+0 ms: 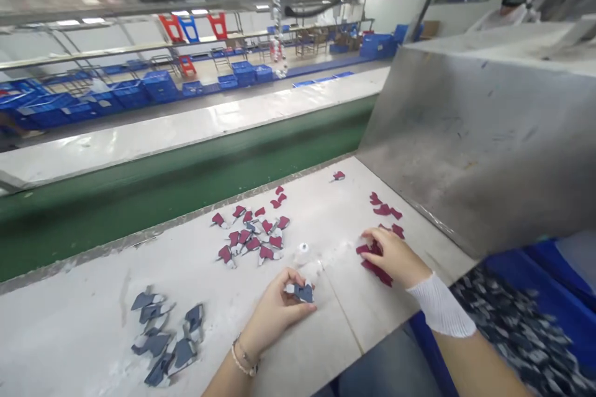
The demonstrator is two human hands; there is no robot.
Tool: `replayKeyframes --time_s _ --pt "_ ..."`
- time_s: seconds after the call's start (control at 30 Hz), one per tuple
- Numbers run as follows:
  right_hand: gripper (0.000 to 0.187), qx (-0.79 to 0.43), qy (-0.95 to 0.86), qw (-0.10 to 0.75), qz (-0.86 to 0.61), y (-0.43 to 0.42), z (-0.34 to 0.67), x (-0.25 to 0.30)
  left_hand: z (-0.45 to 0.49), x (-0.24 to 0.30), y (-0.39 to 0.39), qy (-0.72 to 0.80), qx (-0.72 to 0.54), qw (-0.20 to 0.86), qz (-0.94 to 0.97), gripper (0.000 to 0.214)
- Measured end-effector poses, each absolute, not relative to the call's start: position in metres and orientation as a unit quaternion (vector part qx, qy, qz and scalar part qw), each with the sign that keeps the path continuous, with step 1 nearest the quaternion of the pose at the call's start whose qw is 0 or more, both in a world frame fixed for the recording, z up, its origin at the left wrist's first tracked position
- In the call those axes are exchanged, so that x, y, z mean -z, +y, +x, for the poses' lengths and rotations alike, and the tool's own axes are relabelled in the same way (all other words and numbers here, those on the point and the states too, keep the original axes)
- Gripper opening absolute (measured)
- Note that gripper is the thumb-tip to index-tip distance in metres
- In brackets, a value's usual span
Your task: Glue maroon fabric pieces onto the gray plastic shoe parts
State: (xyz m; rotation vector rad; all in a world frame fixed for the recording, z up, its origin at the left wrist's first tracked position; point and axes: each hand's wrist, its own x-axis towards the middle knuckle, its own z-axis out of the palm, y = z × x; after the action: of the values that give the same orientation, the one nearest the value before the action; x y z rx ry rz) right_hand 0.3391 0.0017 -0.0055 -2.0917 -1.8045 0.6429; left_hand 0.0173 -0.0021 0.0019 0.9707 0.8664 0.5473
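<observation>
My left hand (274,310) rests on the white worktable (195,273) with its fingers closed round a small grey-blue piece (302,291). My right hand (395,257), a white wrap on its wrist, lies with curled fingers over several dark red pieces (375,267) near the table's right end. A cluster of red-and-white pieces (254,232) is spread in the middle of the table. A group of grey-blue pieces (165,338) lies at the lower left. A small white spool-like object (302,249) stands between my hands.
A tall slanted metal panel (479,136) rises at the right. A green conveyor belt (186,180) runs behind the table. A blue bin (521,322) with dark pieces sits at lower right. Blue crates (130,96) line the far floor. Someone sits behind the panel (510,6).
</observation>
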Motion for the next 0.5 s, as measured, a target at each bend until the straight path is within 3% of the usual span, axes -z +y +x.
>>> replayKeyframes --time_s 0.3,0.5 --pt "0.024 -0.275 -0.651 0.088 -0.702 0.024 0.336 0.024 0.018 0.003 -0.001 0.407 -0.270 0.758 0.432 0.063" --pt "0.028 -0.272 -0.681 0.159 -0.661 0.046 0.350 0.021 0.021 0.022 -0.001 0.416 -0.273 0.758 0.420 0.073"
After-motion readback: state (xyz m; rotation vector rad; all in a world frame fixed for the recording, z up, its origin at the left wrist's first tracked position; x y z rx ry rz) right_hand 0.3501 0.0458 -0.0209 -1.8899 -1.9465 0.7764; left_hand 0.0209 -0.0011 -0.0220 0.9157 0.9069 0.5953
